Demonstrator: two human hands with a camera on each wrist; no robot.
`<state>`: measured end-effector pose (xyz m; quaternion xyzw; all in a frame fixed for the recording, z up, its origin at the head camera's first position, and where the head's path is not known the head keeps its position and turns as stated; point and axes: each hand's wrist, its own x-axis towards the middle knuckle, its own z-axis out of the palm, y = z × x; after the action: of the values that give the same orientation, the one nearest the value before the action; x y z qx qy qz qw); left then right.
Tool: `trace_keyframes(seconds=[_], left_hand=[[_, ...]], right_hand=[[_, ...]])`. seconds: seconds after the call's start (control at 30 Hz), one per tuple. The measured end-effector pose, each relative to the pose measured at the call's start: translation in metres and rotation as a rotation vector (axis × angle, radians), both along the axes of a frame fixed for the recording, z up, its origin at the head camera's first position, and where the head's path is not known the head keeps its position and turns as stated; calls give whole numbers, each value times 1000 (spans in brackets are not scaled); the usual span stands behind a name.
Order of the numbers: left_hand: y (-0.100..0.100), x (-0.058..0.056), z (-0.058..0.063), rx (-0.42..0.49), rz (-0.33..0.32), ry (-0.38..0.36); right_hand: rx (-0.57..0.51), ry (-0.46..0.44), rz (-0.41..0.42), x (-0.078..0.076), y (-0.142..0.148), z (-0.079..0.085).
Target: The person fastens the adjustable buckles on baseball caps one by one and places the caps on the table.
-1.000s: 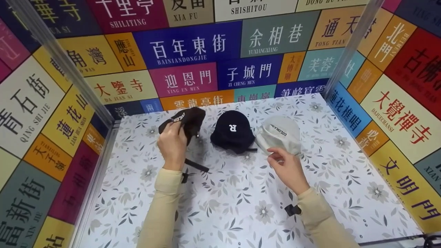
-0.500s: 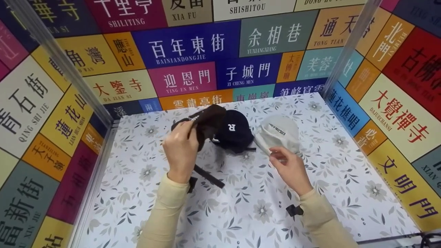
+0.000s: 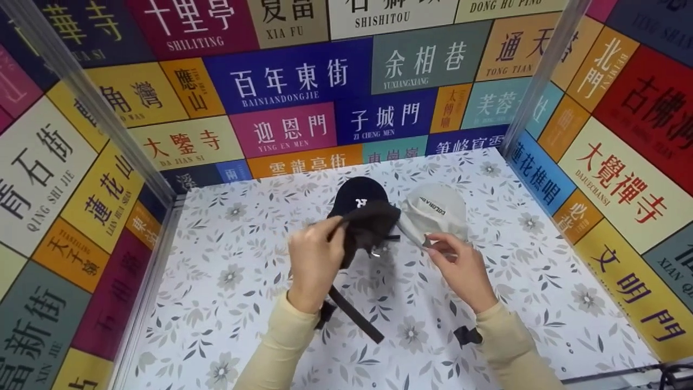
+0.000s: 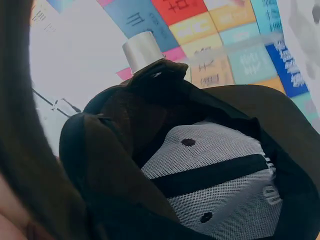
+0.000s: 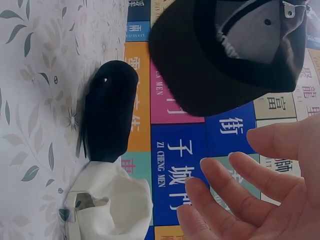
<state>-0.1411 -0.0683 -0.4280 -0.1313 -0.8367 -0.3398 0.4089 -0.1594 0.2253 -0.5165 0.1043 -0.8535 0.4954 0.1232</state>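
My left hand grips a dark brown baseball cap, lifted off the table in front of a navy cap with a white R. The left wrist view looks into the brown cap, showing its mesh lining and a metal buckle. At the right, my right hand hovers by a white cap lettered COLORADO. Loosely bent fingers with nothing between them show in the right wrist view. There the white cap and navy cap rest on the table.
A white leaf-patterned table carries the caps. Colourful sign-printed panels stand behind and on both sides. A dark strap hangs below my left wrist; its attachment is unclear. Black cables lie at the lower right corner.
My left hand has carried the brown cap from the left toward the middle, turning it so that it now partly covers the navy cap. My right hand has hardly moved.
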Motion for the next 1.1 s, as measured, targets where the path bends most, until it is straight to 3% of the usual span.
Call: trace_keyframes(seconds=[0.3, 0.5, 0.67, 0.8, 0.97, 1.1], left_hand=[[22, -17, -33, -42, 14, -188], [28, -33, -49, -41, 11, -282], [29, -42, -49, -19, 26, -311], [31, -43, -45, -44, 23, -333], [34, -42, -43, -73, 25, -354], [34, -40, -43, -72, 26, -364]], right_hand=[[-28, 26, -17, 1, 1, -2], [-44, 178, 63, 2, -7, -2], [42, 314, 140, 0, -24, 3], [159, 401, 132, -4, -40, 7], [250, 445, 125, -7, -56, 9], [261, 459, 147, -6, -62, 5]])
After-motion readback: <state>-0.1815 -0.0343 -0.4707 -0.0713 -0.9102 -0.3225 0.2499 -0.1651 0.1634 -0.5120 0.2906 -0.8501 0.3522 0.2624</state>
